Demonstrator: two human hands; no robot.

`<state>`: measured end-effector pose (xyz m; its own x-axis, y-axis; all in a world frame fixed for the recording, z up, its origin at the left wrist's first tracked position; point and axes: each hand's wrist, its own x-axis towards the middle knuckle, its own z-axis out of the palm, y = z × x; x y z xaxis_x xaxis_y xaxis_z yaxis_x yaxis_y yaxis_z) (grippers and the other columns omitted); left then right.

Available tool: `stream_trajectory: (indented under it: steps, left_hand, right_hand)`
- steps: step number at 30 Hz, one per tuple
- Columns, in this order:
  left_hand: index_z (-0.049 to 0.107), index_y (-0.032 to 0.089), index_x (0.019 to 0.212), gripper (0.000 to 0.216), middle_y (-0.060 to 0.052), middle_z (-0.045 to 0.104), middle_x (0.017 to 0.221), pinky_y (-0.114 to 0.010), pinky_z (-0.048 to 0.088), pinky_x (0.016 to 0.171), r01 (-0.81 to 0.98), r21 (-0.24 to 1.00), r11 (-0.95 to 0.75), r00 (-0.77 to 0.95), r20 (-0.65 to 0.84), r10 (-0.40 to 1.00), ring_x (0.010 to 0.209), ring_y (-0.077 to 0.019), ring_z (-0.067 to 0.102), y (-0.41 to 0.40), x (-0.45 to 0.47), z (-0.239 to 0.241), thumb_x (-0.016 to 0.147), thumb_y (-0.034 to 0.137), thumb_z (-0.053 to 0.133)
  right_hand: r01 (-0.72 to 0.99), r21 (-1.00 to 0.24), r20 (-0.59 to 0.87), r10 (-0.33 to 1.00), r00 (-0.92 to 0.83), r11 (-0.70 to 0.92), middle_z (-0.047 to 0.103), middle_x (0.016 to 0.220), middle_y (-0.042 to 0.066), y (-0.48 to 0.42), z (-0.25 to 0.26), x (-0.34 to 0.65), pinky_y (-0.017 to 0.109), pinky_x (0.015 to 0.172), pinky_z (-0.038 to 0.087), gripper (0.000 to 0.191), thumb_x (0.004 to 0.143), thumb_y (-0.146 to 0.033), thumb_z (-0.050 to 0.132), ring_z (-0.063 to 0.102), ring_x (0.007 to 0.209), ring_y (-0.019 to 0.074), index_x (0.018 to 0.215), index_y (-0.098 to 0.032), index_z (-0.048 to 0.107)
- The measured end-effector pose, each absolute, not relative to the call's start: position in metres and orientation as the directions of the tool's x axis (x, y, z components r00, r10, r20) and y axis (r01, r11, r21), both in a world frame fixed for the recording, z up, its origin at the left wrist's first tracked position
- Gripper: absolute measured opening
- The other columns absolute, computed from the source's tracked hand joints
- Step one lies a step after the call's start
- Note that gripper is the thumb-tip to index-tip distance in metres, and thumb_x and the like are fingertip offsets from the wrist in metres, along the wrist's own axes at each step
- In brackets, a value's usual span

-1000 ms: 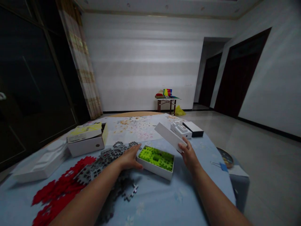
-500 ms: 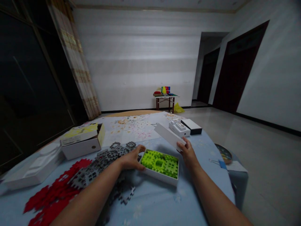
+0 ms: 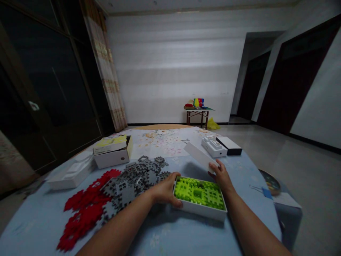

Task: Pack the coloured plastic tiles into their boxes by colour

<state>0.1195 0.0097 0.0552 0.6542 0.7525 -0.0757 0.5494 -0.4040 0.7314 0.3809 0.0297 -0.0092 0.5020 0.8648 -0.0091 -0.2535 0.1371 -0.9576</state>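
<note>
A white open box (image 3: 200, 210) filled with bright green interlocking plastic pieces (image 3: 199, 193) sits before me, slightly tilted in view. My left hand (image 3: 167, 190) clasps its left end, thumb on the near side and fingers at the far corner. Beyond the box's right end, my right hand (image 3: 221, 174) pinches the near end of a white box lid (image 3: 198, 155). The lid slants up and away to the left, apart from the box. Left of my left hand lies a heap of grey interlocking pieces (image 3: 128, 186), with red interlocking pieces (image 3: 89, 213) beside it.
At the left are a yellow-and-white carton (image 3: 110, 158) and a white moulded tray (image 3: 71, 174). A white printed box (image 3: 214, 146) and a black-and-white box (image 3: 229, 145) stand far right on the blue tablecloth (image 3: 149, 234). A stool (image 3: 289, 209) stands beyond the right edge.
My view has turned left, so the scene sits farther right. Both hands keep their holds; the green-filled box appears slightly nearer and the lid is still raised beyond it.
</note>
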Motion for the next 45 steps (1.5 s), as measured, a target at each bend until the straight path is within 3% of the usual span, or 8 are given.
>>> stream_trajectory:
  steps: [5,10,16,18,21,25,33,45]
  left_hand:
    - [0.026,0.022,0.131,0.091,-0.009,0.045,0.127,-0.034,0.042,0.091,0.519,0.757,-0.397,0.527,0.082,0.846,0.106,-0.0231,0.052,-0.024,0.079,0.09,0.051,0.021,0.069]
    - [0.023,0.027,0.131,0.084,-0.009,0.045,0.128,-0.038,0.049,0.081,0.748,0.584,-0.314,0.177,0.281,0.943,0.101,-0.0256,0.056,-0.036,-0.01,0.128,0.06,0.037,0.065]
    - [0.026,0.021,0.131,0.091,-0.017,0.04,0.129,-0.052,0.04,0.088,0.968,0.053,-0.244,0.15,0.657,0.739,0.112,-0.0391,0.043,-0.028,-0.116,0.128,0.053,0.049,0.063]
    - [0.026,0.021,0.13,0.087,-0.017,0.046,0.122,-0.053,0.037,0.091,0.971,-0.111,-0.212,0.232,0.657,0.717,0.11,-0.0377,0.044,-0.029,-0.131,0.123,0.055,0.049,0.061]
    - [0.025,0.02,0.129,0.08,-0.014,0.047,0.121,-0.049,0.036,0.095,0.952,-0.216,-0.215,0.304,0.63,0.715,0.112,-0.0339,0.044,-0.032,-0.132,0.115,0.06,0.045,0.059]
    - [0.03,0.011,0.124,0.075,-0.018,0.044,0.121,-0.049,0.033,0.097,0.93,-0.241,-0.277,0.368,0.614,0.699,0.115,-0.0355,0.041,-0.026,-0.105,0.106,0.061,0.037,0.061]
    - [0.026,0.013,0.128,0.076,-0.017,0.041,0.123,-0.049,0.032,0.1,0.899,-0.139,-0.415,0.402,0.638,0.657,0.118,-0.0335,0.036,-0.005,-0.041,0.09,0.064,0.029,0.062]
    - [0.031,0.026,0.135,0.065,-0.006,0.053,0.125,-0.041,0.034,0.102,0.745,-0.512,-0.427,0.661,0.486,0.572,0.12,-0.0257,0.042,-0.031,-0.11,0.096,0.074,0.005,0.041]
  right_hand:
    - [-0.261,-0.953,0.004,0.865,0.502,0.156,0.048,0.095,0.0,0.025,-0.005,0.378,0.029,0.071,0.052,0.072,0.057,-0.048,0.071,0.056,0.083,0.0155,0.12,-0.025,0.042]
    - [-0.258,-0.954,0.006,0.871,0.491,0.152,0.048,0.097,0.0,0.021,-0.002,0.375,0.028,0.072,0.052,0.073,0.058,-0.047,0.071,0.056,0.083,0.015,0.121,-0.025,0.041]
    - [-0.252,-0.956,0.005,0.869,0.495,0.149,0.049,0.098,0.0,0.022,-0.004,0.374,0.029,0.072,0.051,0.07,0.058,-0.045,0.071,0.056,0.085,0.0167,0.12,-0.027,0.043]
    - [-0.246,-0.959,0.0,0.864,0.504,0.143,0.049,0.099,0.0,0.024,-0.006,0.374,0.029,0.073,0.051,0.071,0.057,-0.046,0.071,0.056,0.086,0.0171,0.119,-0.027,0.044]
    - [-0.245,-0.96,-0.005,0.862,0.507,0.138,0.049,0.102,0.001,0.025,-0.007,0.374,0.028,0.072,0.051,0.072,0.057,-0.046,0.071,0.056,0.087,0.0169,0.12,-0.026,0.044]
    - [-0.255,-0.956,-0.003,0.87,0.493,0.142,0.049,0.104,0.002,0.023,-0.003,0.372,0.027,0.071,0.051,0.072,0.058,-0.046,0.071,0.056,0.086,0.016,0.121,-0.026,0.042]
    - [-0.271,-0.953,-0.013,0.88,0.475,0.133,0.047,0.108,0.002,0.018,0.0,0.371,0.026,0.069,0.051,0.069,0.059,-0.046,0.07,0.056,0.088,0.0161,0.119,-0.027,0.042]
    - [-0.24,-0.965,-0.026,0.88,0.474,0.101,0.049,0.104,0.001,0.026,-0.009,0.371,0.028,0.072,0.051,0.072,0.058,-0.047,0.071,0.055,0.089,0.0182,0.121,-0.026,0.043]
